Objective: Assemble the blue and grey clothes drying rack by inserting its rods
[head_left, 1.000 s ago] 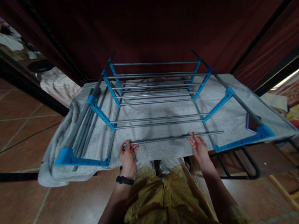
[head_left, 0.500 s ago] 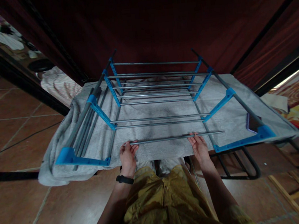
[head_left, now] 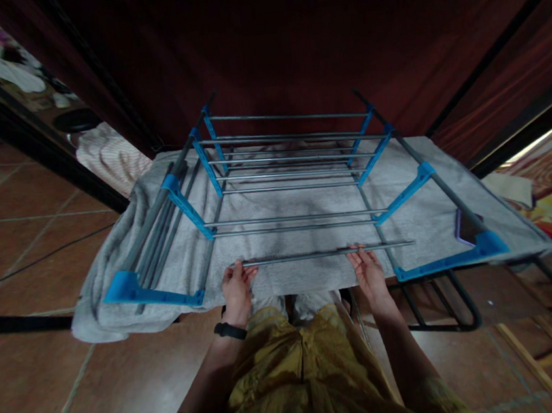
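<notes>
A grey metal rod lies crosswise just above the near edge of a grey towel. My left hand is closed on the rod's left end, and my right hand grips it further right, fingers curled around it. Past the rod stands a rack of grey bars joined by blue plastic brackets, resting on the towel. A black band sits on my left wrist.
The towel covers a table with black metal legs. A dark phone lies on the towel at right. Loose grey bars lie at the rack's left. Brown tiled floor surrounds it; wooden slats lie at lower right. Dark red curtain behind.
</notes>
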`<control>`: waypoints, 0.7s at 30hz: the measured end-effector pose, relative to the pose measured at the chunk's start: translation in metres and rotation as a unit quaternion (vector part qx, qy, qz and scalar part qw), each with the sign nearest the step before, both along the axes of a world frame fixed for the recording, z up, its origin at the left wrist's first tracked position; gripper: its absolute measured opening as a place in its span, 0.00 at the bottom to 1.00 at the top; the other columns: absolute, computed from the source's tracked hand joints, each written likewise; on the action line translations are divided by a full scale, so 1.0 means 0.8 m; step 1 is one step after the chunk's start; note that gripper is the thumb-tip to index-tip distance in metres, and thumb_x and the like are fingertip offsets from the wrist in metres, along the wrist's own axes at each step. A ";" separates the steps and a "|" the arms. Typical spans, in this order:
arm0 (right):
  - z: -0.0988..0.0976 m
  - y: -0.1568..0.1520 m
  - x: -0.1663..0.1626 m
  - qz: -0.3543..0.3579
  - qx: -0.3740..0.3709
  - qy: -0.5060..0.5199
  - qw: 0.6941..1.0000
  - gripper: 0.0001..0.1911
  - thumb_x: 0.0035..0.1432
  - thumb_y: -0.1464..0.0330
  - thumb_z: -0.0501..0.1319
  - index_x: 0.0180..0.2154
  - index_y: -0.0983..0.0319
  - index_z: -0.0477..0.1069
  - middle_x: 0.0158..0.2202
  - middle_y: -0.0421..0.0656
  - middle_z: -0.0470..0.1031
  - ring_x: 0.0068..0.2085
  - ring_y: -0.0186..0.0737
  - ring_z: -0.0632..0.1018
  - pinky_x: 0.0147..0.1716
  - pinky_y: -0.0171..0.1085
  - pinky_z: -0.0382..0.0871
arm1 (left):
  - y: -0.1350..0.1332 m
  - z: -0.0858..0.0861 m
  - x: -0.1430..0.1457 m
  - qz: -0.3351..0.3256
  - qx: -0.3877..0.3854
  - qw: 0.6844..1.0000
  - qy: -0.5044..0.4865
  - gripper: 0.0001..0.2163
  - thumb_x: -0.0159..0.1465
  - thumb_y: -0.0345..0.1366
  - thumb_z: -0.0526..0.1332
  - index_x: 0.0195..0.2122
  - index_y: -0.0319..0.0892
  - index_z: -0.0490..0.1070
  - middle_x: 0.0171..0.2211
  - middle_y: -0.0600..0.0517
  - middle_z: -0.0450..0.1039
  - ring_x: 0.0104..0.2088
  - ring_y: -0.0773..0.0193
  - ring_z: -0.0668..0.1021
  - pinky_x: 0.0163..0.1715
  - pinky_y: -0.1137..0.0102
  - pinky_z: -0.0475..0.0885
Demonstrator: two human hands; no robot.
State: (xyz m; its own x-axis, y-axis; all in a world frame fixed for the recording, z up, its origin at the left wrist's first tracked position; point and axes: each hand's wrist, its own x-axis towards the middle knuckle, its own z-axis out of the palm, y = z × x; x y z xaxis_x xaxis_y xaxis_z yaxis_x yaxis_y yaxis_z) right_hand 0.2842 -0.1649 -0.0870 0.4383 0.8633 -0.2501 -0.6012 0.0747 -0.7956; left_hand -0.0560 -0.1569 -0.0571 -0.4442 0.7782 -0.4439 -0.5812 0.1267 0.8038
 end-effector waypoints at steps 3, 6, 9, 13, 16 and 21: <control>0.001 0.000 0.000 -0.002 0.002 0.003 1.000 0.10 0.49 0.68 0.72 0.34 0.56 0.74 0.38 0.39 0.81 0.44 0.40 0.82 0.55 0.47 0.74 | 0.000 -0.001 -0.001 -0.004 0.002 1.000 -0.001 0.12 0.62 0.36 0.67 0.31 0.43 0.61 0.24 0.56 0.72 0.27 0.66 0.81 0.32 0.72 0.77; 0.001 0.000 -0.001 -0.007 0.002 0.007 1.000 0.11 0.49 0.68 0.73 0.34 0.57 0.74 0.38 0.38 0.81 0.43 0.39 0.82 0.55 0.46 0.74 | 0.000 -0.003 -0.001 -0.006 0.003 1.000 0.000 0.13 0.61 0.37 0.67 0.30 0.43 0.60 0.24 0.57 0.71 0.27 0.66 0.81 0.32 0.72 0.77; 0.001 0.000 -0.001 -0.005 0.001 0.013 1.000 0.11 0.49 0.68 0.73 0.34 0.57 0.74 0.38 0.38 0.81 0.43 0.37 0.82 0.54 0.44 0.75 | 0.001 -0.006 -0.002 -0.009 0.006 1.000 0.000 0.13 0.62 0.37 0.67 0.30 0.43 0.61 0.24 0.57 0.72 0.27 0.66 0.81 0.32 0.71 0.77; 0.001 0.000 0.000 -0.002 0.010 0.024 1.000 0.11 0.49 0.68 0.73 0.34 0.56 0.74 0.37 0.37 0.81 0.43 0.36 0.82 0.53 0.43 0.75 | 0.001 -0.007 -0.003 -0.008 0.011 1.000 0.003 0.13 0.61 0.36 0.67 0.30 0.43 0.61 0.23 0.57 0.71 0.27 0.65 0.81 0.32 0.71 0.77; 0.000 -0.001 0.000 0.002 0.014 0.023 1.000 0.10 0.49 0.69 0.73 0.34 0.56 0.74 0.37 0.37 0.81 0.43 0.36 0.82 0.54 0.44 0.75 | 0.001 -0.006 -0.002 -0.009 0.006 1.000 0.002 0.14 0.62 0.36 0.66 0.29 0.43 0.60 0.23 0.57 0.71 0.27 0.66 0.81 0.31 0.71 0.77; -0.001 -0.001 0.000 0.000 0.017 0.023 1.000 0.10 0.50 0.68 0.73 0.33 0.56 0.74 0.38 0.37 0.81 0.44 0.36 0.82 0.54 0.43 0.74 | 0.000 -0.004 -0.002 -0.013 0.007 1.000 -0.001 0.15 0.61 0.37 0.68 0.29 0.43 0.59 0.24 0.57 0.72 0.27 0.66 0.81 0.33 0.71 0.77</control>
State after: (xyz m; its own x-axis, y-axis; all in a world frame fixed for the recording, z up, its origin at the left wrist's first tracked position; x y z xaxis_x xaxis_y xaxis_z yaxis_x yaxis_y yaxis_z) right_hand 0.2840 -0.1656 -0.0877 0.4263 0.8720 -0.2406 -0.6376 0.1009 -0.7638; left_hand -0.0580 -0.1568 -0.0602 -0.4226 0.7953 -0.4346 -0.5802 0.1310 0.8038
